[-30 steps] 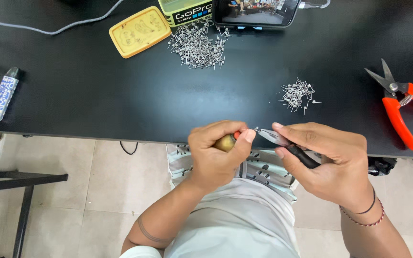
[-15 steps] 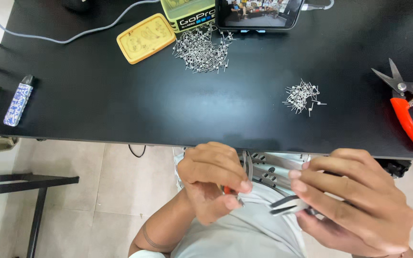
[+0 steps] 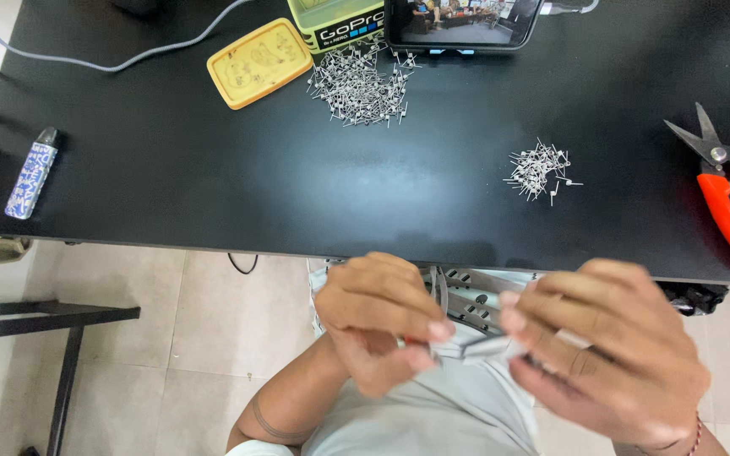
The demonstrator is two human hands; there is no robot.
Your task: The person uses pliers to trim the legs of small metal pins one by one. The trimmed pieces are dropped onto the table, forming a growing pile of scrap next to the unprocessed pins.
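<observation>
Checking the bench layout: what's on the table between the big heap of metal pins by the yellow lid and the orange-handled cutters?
Only the smaller pile of pins; the black table is otherwise bare between the big heap and the cutters, head view.

Counts: two pin heaps (image 3: pixel 359 87) (image 3: pixel 538 169), one yellow lid (image 3: pixel 259 62), one phone (image 3: pixel 463 21), one cutter (image 3: pixel 724 196), one lighter (image 3: pixel 32 173), all beyond the hands.

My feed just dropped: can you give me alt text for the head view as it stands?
Below a black table's edge, the left hand and right hand pinch a small, blurred metal tool between them. On the table lie two piles of small metal pins, a yellow lid and red-handled cutters.
</observation>
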